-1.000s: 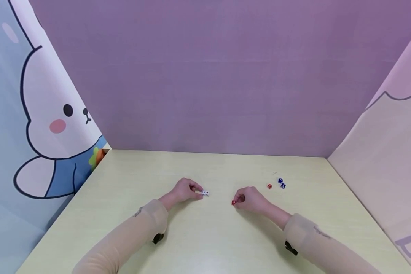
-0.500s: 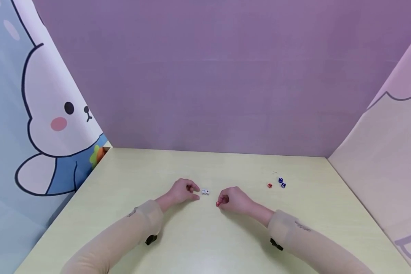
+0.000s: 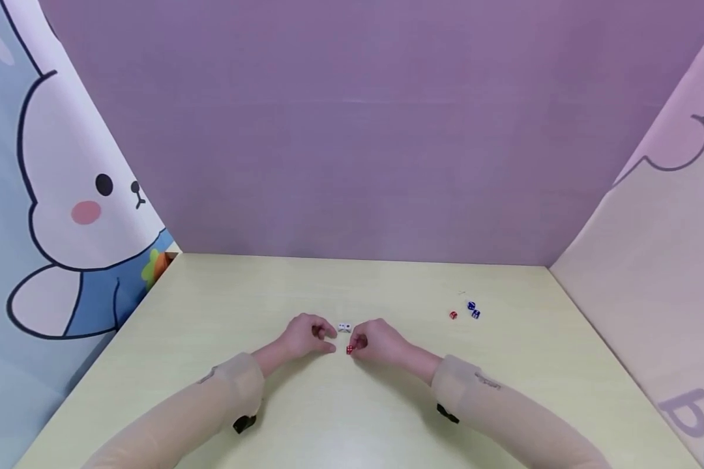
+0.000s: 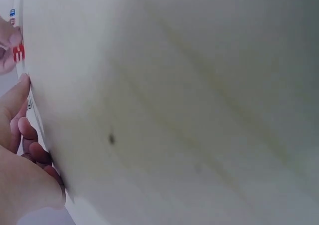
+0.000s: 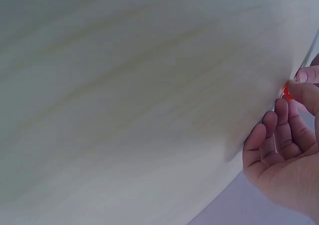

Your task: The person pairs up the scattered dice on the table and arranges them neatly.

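Observation:
Between the thumb and finger of my right hand [image 3: 381,342] is a red die [image 3: 349,350], pinched just in front of two white dice [image 3: 344,327]. Those white dice lie side by side on the table. My left hand [image 3: 305,335] is left of them, thumb and fingers apart, holding nothing. In the left wrist view the red die [image 4: 19,53] shows near the left thumb tip. The right wrist view has my right hand [image 5: 284,150] at its right edge, with the red die [image 5: 286,91] mostly covered by the fingers.
Farther back on the right of the pale table [image 3: 328,410] lie another red die [image 3: 454,315] and two blue dice [image 3: 473,310]. A purple backdrop [image 3: 352,130] rises at the table's far edge. Printed cloths hang along both sides.
My right hand has carried the red die leftward to the white dice. My left hand has let go of the white dice and drawn slightly back from them.

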Motion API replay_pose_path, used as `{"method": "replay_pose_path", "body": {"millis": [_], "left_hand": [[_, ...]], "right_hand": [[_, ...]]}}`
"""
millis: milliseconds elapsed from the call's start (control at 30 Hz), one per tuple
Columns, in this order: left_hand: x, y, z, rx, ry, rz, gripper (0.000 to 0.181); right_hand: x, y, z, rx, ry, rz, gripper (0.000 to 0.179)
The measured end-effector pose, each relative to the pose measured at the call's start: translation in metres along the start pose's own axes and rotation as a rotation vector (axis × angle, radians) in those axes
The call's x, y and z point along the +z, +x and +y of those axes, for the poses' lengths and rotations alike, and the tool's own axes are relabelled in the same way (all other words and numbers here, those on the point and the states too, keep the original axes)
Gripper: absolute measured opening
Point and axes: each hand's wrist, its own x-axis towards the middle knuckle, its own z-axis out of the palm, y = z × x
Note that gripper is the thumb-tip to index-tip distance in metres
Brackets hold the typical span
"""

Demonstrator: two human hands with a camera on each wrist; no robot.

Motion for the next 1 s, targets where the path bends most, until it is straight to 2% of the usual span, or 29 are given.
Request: {"method": "replay_pose_path", "body": {"millis": [233, 567, 733, 1000], "left_hand": [[0.002, -0.002, 0.002, 0.006, 0.061, 0.005, 0.021], [0.003, -0.002, 0.003, 0.028, 0.157, 0.037, 0.017], [0.004, 0.0, 0.004, 0.039, 0.167, 0.042, 0.015], [0.003, -0.002, 0.007, 0.021, 0.157, 0.035, 0.013]], "right_hand": [[0.007, 0.011, -0.003, 0.006, -0.029, 0.022, 0.007], [0.01, 0.017, -0.011, 0.025, -0.07, 0.073, 0.005], [0.011, 0.016, -0.011, 0.042, -0.072, 0.085, 0.006], [0.011, 0.015, -0.012, 0.047, -0.062, 0.097, 0.007]]}}
